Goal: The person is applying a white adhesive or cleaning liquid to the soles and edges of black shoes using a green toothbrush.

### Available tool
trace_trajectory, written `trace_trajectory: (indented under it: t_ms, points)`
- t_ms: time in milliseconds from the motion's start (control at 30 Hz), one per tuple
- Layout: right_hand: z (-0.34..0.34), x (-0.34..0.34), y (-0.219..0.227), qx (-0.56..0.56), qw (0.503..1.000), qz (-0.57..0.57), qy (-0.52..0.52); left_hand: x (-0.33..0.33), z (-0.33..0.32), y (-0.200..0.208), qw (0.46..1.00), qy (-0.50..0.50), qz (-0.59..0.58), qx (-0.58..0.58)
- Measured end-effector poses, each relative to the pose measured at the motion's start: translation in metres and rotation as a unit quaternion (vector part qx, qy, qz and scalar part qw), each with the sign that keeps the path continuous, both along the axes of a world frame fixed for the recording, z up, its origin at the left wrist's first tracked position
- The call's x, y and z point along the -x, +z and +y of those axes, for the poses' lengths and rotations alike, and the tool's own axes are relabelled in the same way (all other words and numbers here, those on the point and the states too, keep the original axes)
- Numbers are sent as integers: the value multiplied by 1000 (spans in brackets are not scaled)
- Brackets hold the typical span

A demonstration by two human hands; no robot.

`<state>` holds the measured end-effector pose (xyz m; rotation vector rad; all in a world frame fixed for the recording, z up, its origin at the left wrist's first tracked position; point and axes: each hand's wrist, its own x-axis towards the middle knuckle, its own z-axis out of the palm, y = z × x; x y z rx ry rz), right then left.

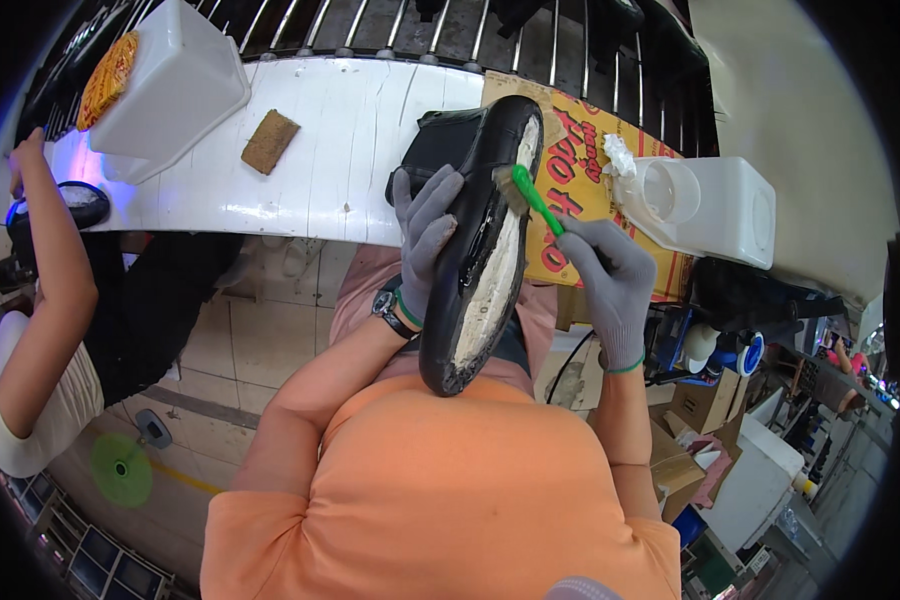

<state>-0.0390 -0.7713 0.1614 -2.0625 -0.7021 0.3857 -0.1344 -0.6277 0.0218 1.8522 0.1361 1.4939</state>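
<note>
A black boot is held bottom up in front of me, its pale, whitish underside turned toward me and its shaft at the far left. My left hand, in a grey glove, grips the boot from the left side. In my gloved right hand is a small brush with a green handle. Its bristles touch the boot's edge near the upper part of the pale underside. The black rim beside the brush looks wet and shiny.
Printed yellow cardboard lies under the boot. At right stands a white plastic container with a clear cup. A brown sponge block and a white tub sit leftward. Metal rollers run behind; another person's arm is far left.
</note>
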Motion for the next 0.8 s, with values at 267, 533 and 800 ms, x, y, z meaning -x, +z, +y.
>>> trace_trajectory:
  t_ms: [267, 533, 800]
  points:
    - [19, -47, -27, 11, 998, -13, -58, 7, 9, 11, 998, -22, 35, -43]
    - [24, -78, -36, -18, 996, -71, -48, 10, 8, 28, 997, -26, 60, -30]
    - [3, -45, 2, 0, 994, 111, 22, 11, 10, 36, 997, -17, 72, -33]
